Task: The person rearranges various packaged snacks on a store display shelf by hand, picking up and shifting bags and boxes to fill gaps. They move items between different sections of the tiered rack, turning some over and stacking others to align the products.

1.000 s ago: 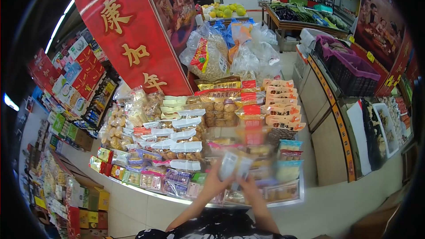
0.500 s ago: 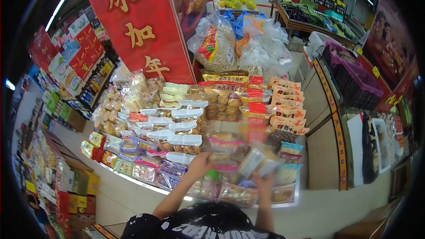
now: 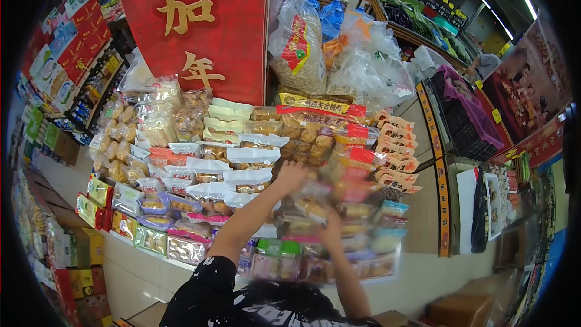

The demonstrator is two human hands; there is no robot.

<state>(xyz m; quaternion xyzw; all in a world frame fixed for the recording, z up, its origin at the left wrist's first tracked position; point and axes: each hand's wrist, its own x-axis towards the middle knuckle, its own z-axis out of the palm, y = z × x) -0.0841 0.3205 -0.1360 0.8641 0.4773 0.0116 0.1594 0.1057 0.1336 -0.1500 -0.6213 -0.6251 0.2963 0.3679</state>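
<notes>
My left hand reaches over the middle of the display, at the lower edge of the brown pastry packs. Its fingertips are hidden or blurred among the packs. To the right and lower, my right hand is smeared by motion beside a blurred clear pack; whether the fingers grip it is unclear. White-topped cookie packs stand in rows left of my left hand. Orange-and-white packs line the right side. Near my body are tubs with green lids.
A red banner rises behind the display. Large clear bags sit at the back. On the right stand a counter with an orange-edged strip and a dark crate with purple cloth. Shelves of boxed goods are at the left.
The view has shifted closer to the display. My left hand has moved up and forward over the packs. My right hand has moved left, and the pale packs beside it are no longer clearly seen there.
</notes>
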